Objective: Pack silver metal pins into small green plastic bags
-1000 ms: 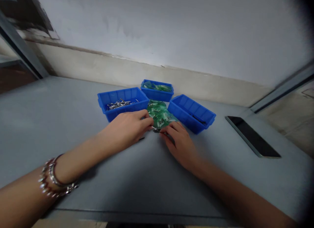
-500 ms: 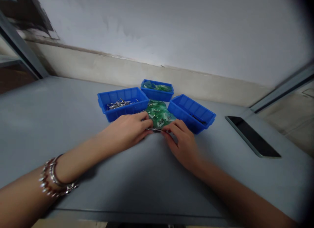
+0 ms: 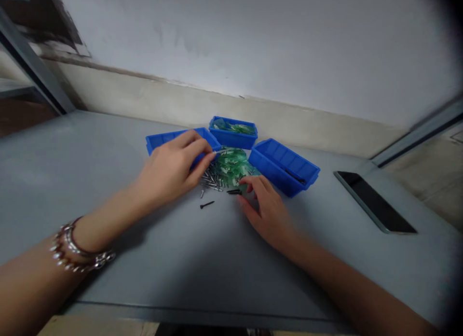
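Note:
My left hand (image 3: 177, 164) is raised over the front of the left blue bin, thumb and fingers pinched on a thin silver pin (image 3: 221, 151) that points right. Beside the black screws (image 3: 234, 192), my right hand (image 3: 265, 208) rests low at the table, its thumb and index finger apart. Between the hands lies a heap of green glass-like pieces (image 3: 233, 163) with silver pins (image 3: 213, 180) spread at its left front. A single black screw (image 3: 207, 204) lies closer to me on the table. My left hand hides most of the left bin's contents.
Around the heap stand the left blue bin (image 3: 155, 142), a back blue bin (image 3: 235, 141) holding green pieces, and a right blue bin (image 3: 278, 176) with a few dark screws inside. A phone (image 3: 374, 201) lies on the grey table (image 3: 202, 268) at right. A wall rises behind.
My left hand has lifted away from the heap, up and left to the left bin, carrying a silver pin. My right hand has stayed near the heap; its fingertips have parted from the pin.

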The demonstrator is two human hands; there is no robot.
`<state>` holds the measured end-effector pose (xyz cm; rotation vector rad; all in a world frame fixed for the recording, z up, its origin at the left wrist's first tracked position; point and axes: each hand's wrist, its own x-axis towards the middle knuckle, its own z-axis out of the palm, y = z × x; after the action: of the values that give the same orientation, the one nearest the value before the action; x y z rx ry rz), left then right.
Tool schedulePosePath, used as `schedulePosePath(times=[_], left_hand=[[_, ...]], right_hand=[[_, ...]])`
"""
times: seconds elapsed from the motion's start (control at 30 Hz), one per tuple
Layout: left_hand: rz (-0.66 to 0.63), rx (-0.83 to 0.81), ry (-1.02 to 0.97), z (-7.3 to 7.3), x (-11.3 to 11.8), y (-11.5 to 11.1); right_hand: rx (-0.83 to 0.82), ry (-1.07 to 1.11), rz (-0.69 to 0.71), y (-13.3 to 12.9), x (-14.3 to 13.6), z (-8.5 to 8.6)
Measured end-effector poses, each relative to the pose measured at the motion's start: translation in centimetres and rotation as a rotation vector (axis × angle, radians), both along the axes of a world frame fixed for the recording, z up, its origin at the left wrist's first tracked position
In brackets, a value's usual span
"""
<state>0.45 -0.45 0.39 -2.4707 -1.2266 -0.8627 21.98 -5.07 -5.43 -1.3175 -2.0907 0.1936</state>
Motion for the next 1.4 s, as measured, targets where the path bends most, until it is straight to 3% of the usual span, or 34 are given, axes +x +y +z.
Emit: schedulePosePath(times=[0.17,0.5,0.73,1.07,1.4], left_hand=[[0.250,0.083,-0.029,0.2,-0.7,0.3],[0.593,0.001,0.036,0.6,-1.8,0.7],[0.549,-0.163,0.120,0.7,-2.6,0.9],[0.535,-0.233,0.194,0.5,-2.9,1.0],[0.371,-0.053,0.198,1.2,-0.2,0.2]], right_hand=[[-0.032,-0.004,0.021,-0.5,0.4,-0.3],[-0.056,-0.031,0.059,-1.1,0.9,-0.9],[-0.054,-0.032,0.089,-1.3,1.2,-0.8],[-0.057,-0.052,0.114,-1.3,1.3,-0.5],[-0.074,-0.058,0.129,-1.0,0.9,0.3]])
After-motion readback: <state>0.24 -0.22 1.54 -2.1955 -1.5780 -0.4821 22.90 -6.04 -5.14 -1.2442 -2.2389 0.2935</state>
